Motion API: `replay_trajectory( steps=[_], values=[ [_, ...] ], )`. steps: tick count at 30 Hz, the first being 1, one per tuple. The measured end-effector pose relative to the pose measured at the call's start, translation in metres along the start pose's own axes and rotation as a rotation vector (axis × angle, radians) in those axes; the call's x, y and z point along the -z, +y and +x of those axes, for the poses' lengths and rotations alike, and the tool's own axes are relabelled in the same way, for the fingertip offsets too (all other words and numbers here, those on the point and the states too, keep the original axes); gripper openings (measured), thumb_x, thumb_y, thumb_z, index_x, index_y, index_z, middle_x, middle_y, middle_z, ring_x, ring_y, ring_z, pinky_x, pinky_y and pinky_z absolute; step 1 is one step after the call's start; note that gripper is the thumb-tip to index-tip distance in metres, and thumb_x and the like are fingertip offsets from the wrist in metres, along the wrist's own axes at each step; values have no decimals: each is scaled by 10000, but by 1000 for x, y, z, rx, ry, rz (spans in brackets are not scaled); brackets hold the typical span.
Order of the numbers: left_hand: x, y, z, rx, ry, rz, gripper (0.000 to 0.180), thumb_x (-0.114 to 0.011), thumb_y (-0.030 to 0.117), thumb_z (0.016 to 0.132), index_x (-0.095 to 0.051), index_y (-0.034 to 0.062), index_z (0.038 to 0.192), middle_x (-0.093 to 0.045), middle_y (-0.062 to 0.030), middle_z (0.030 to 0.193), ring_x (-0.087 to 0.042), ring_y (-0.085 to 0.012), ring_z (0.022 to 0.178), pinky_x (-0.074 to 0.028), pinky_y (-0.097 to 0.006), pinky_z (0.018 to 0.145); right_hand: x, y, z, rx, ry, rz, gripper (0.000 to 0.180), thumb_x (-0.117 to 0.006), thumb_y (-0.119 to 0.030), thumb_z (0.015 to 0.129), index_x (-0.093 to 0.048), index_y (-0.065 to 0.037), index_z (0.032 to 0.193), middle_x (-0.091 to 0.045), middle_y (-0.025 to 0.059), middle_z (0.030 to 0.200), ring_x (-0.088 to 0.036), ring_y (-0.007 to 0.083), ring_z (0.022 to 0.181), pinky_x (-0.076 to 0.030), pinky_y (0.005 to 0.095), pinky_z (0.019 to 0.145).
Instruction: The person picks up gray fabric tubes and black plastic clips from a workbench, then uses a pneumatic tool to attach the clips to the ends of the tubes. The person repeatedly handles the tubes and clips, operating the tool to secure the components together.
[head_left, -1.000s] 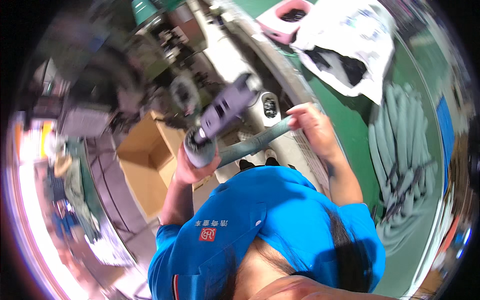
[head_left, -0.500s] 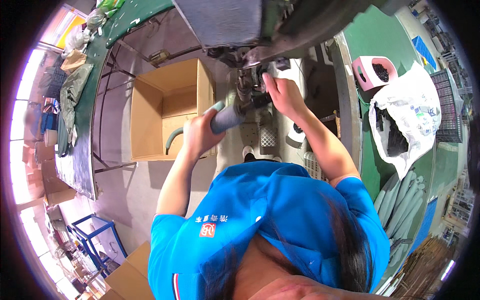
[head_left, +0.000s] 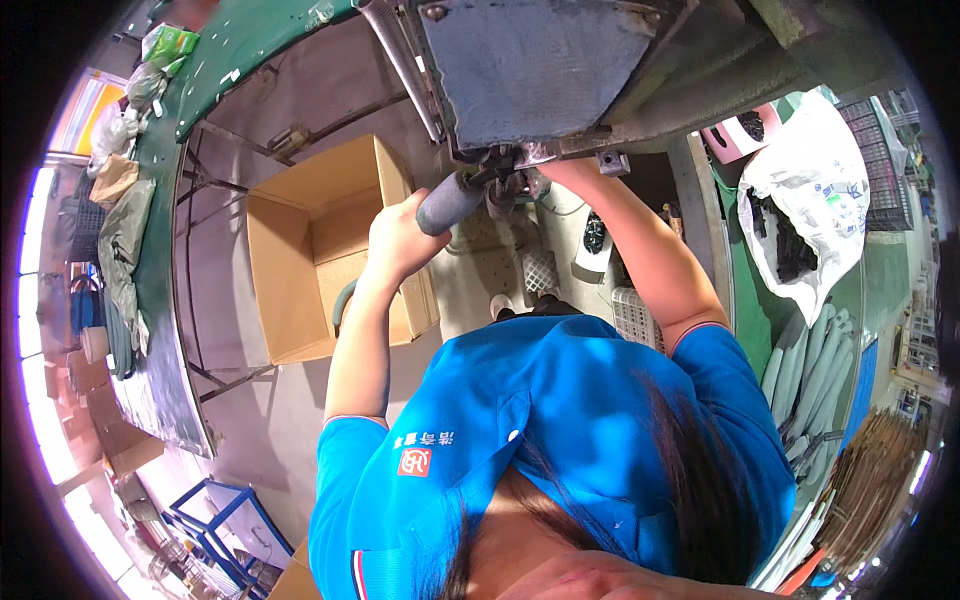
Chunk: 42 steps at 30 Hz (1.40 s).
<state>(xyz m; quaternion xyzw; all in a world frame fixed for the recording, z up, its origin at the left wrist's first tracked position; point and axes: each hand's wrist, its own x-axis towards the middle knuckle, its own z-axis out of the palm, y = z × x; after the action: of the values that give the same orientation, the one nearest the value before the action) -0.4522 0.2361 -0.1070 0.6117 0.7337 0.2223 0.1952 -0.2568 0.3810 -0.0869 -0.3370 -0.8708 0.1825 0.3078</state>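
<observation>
My left hand (head_left: 402,235) is wrapped round a thick grey tube (head_left: 449,205), which slants up to the right against metal parts (head_left: 497,165) under the machine. A thin grey-green curved tail (head_left: 343,304) shows below that hand, over the carton; I cannot tell whether it belongs to the tube. My right hand (head_left: 572,174) reaches in at the machine's lower edge, just right of the tube's upper end. Its fingers are hidden there, so what they touch does not show. The machine (head_left: 540,70) has a worn blue-grey metal plate facing me.
An open cardboard carton (head_left: 290,290) stands left of my legs. On the right-hand green bench (head_left: 750,300) are a white sack (head_left: 815,190) of black pieces, a pink container (head_left: 745,140) and several long grey tubes (head_left: 808,375). Another green-topped bench (head_left: 235,75) runs along the left.
The machine now fills more of the upper view. My right hand has moved in under its edge, hiding the fingers. The tube in my left hand has come closer to the machine.
</observation>
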Motion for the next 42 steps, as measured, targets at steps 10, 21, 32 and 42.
replay_trajectory(
  steps=[10, 21, 32, 42],
  values=[
    [6, -21, 10, 236, -521, -334, 310, -648, 180, 582, -611, 24, 848, -655, -135, 699, -661, -241, 643, -515, -342, 610, 8, -10, -3, -326, -170, 193, 215, -500, -216, 914, -619, -45, 862, -628, 86, 736, -597, 181, 710, -476, 415, 663],
    [6, -6, -2, 290, -397, -188, 350, -679, 211, 593, -627, 12, 876, -662, -156, 709, -671, -245, 650, -521, -353, 630, -99, 89, -7, -233, -150, 133, 176, -524, -187, 901, -619, -40, 890, -636, 90, 777, -608, 190, 731, -491, 395, 672],
    [3, 1, -9, 297, -352, -201, 302, -661, 204, 609, -617, 20, 845, -660, -144, 706, -661, -249, 628, -523, -349, 611, -121, 125, -10, -286, -150, 179, 145, -548, -158, 888, -620, -35, 918, -644, 93, 817, -618, 199, 753, -507, 376, 680],
    [-2, -2, -11, 256, -310, -107, 333, -683, 222, 594, -633, 24, 857, -667, -170, 756, -667, -297, 703, -520, -375, 678, -124, 132, -7, -299, -180, 260, 131, -570, -132, 877, -620, -31, 944, -651, 96, 854, -627, 207, 772, -521, 358, 688]
  ],
)
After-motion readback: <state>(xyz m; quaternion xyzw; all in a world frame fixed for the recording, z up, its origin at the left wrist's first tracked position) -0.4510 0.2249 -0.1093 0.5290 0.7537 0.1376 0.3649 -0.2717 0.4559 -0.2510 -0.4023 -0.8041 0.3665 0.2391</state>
